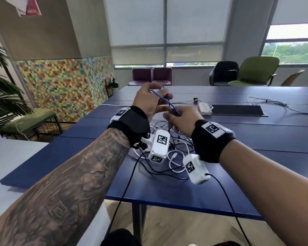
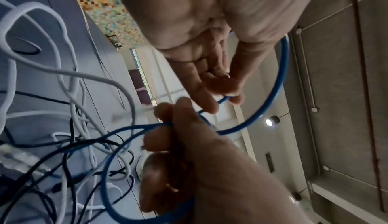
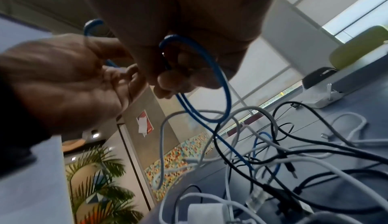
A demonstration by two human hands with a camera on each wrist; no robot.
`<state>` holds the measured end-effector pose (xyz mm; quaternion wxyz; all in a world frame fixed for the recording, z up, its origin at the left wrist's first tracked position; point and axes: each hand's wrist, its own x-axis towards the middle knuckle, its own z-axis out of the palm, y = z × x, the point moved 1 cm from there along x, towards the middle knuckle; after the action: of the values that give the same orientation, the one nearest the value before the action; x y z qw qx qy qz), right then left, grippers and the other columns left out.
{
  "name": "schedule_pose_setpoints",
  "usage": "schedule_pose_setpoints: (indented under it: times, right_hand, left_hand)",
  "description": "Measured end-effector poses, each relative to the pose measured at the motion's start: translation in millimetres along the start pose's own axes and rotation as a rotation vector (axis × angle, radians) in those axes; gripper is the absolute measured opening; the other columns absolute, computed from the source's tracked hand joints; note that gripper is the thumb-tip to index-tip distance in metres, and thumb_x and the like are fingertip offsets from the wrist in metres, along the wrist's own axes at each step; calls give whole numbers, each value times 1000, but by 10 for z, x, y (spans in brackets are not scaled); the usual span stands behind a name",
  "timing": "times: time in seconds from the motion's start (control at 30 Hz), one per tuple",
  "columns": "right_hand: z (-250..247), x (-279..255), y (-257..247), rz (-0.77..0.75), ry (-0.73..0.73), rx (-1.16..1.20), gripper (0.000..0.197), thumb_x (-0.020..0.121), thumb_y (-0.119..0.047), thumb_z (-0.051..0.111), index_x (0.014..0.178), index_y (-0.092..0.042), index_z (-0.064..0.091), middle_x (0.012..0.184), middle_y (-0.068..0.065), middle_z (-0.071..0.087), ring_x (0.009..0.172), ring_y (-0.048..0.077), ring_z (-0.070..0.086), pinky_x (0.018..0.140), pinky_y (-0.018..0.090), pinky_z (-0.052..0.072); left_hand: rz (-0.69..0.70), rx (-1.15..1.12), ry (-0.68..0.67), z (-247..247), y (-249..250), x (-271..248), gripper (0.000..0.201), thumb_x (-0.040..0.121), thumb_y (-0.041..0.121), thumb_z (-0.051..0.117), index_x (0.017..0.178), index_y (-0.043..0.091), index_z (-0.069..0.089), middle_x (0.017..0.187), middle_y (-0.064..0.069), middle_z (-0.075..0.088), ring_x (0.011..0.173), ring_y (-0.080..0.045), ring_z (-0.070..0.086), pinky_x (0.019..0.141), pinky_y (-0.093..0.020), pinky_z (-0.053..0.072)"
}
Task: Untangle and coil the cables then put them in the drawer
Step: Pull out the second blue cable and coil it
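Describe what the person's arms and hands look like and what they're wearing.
Bare forearms, no sleeves; the left forearm is covered in tattoos. Each wrist has a black strap with a white square-code tag, and a white camera box bearing the same codes, trailing a black cable.

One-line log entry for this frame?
stage: coiling | left hand: holds blue cable loop | right hand: grips blue cable | cable pile: tangled on table
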<state>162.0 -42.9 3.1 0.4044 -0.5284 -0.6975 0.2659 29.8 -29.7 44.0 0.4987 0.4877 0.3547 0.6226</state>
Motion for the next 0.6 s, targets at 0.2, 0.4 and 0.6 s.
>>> schedule_pose_setpoints:
  times: [0.2, 0.4, 0.6]
  right_hand:
    - [-168, 129, -30, 68, 153, 334, 27, 103, -21, 50, 80, -12, 62, 56, 1, 56, 46, 9, 55, 53, 24, 44]
    - [-419, 175, -181, 49, 227, 699, 33, 103, -26, 49, 74, -15, 58, 46, -7, 47, 54, 12, 55, 68, 30, 48]
    - [-636, 126, -403, -18, 247, 947, 34, 103, -26, 50, 71, -14, 53, 45, -5, 34, 47, 12, 40, 72, 46, 58]
  left_hand:
    - [-54, 160, 5, -164, -338, -94, 79, 92, 6, 62, 148, 27, 11, 106, -18, 68, 75, -25, 71, 62, -39, 60]
    - [-95, 757, -227, -279, -1070, -197, 57, 85, 21, 74, 136, 14, 49, 126, -9, 62, 116, -27, 60, 97, -32, 48]
    - [32, 853, -69, -246, -1143, -78, 20, 93, 34, 62, 97, 18, 73, 86, -1, 70, 82, -21, 65, 75, -30, 49]
